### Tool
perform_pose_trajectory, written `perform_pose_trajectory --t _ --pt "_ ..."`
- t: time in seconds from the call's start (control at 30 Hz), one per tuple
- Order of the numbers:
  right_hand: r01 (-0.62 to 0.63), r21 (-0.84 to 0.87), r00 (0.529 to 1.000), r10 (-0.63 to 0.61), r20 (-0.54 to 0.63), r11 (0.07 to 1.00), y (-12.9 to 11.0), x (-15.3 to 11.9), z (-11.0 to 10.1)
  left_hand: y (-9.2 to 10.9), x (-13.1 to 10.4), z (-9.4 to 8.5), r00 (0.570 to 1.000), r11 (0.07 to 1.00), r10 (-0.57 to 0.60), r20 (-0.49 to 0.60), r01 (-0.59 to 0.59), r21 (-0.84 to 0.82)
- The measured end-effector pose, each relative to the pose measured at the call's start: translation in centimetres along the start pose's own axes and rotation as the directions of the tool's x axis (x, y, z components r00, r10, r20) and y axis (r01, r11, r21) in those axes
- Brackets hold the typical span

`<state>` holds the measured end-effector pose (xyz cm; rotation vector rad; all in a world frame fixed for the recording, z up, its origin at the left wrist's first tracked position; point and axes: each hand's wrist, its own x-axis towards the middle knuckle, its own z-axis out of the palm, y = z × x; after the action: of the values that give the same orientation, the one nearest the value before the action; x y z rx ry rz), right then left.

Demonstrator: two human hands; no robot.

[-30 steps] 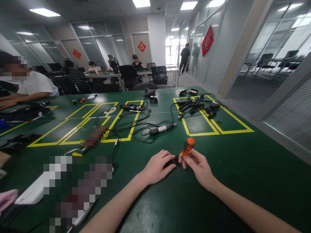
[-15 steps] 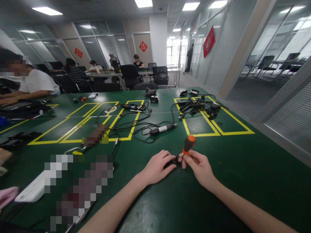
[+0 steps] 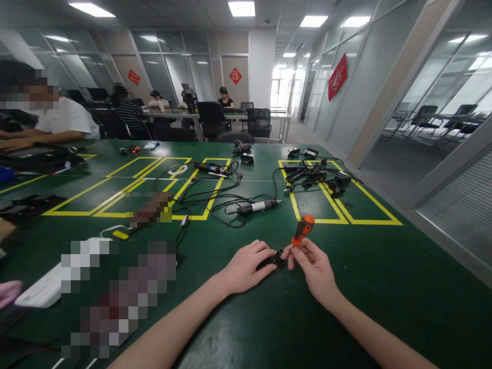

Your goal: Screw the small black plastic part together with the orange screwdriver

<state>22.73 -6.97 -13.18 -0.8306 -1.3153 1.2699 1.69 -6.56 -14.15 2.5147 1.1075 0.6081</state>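
My left hand [image 3: 251,265] rests on the green table [image 3: 369,277], its fingers and thumb closed round a small black part [image 3: 279,261]. To its right, my right hand [image 3: 315,266] grips a screwdriver with an orange and dark handle [image 3: 303,230] low on the handle, near the collar. The handle points up and leans slightly right. The screwdriver's shaft and tip are hidden by the fingers beside the black part. Details of the black part are too small to tell.
Beyond my hands lies a corded grey and black tool [image 3: 257,206]. Black cabled parts [image 3: 311,174] are heaped at the back right, and a power drill [image 3: 241,147] is at the far edge. A white power strip [image 3: 49,287] lies left. A person in white [image 3: 63,118] sits far left.
The camera view has shifted slightly. The screwdriver handle has turned and leans more to the right. Both hands hold the same things in nearly the same place.
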Motion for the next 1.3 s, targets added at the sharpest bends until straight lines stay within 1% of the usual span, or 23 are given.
perform_pose_trajectory --t 0.2,0.37,0.5,0.63,0.77,0.93,1.2,1.3 --pt "-0.007 -0.015 1.0 0.006 -0.012 1.0 0.1 0.18 -0.08 -0.02 0.02 -0.09 1.0 1.0 0.007 -0.016 -0.008 -0.013" --pt "-0.002 -0.015 0.999 0.001 -0.039 1.0 0.2 0.19 -0.15 -0.03 0.0 -0.07 1.0 1.0 0.003 -0.002 -0.003 -0.017" --pt "0.041 -0.069 0.999 -0.042 -0.003 0.997 -0.15 0.22 -0.18 -0.08 -0.02 0.01 1.0 1.0 -0.002 -0.001 0.002 -0.007" --pt "0.035 -0.064 0.999 -0.034 0.022 0.997 -0.34 0.32 -0.01 -0.15 -0.02 0.08 1.0 1.0 0.004 -0.007 -0.005 -0.006" --pt "0.035 -0.011 0.999 -0.034 0.018 0.999 -0.23 0.36 0.15 -0.17 -0.03 0.09 1.0 1.0 0.007 -0.005 -0.007 -0.01" --pt "0.031 -0.041 0.999 -0.032 -0.005 0.999 -0.27 0.4 0.1 -0.16 -0.04 0.09 1.0 1.0 0.002 -0.011 -0.002 -0.01" --pt "0.041 -0.047 0.998 -0.039 0.042 0.998 -0.5 0.29 0.04 0.2 0.1 -0.19 1.0 1.0 -0.007 0.006 0.007 -0.012" --pt "0.042 -0.036 0.999 -0.041 0.016 0.998 -0.45 0.13 0.17 0.23 0.11 -0.14 1.0 1.0 -0.007 0.003 0.007 -0.011"
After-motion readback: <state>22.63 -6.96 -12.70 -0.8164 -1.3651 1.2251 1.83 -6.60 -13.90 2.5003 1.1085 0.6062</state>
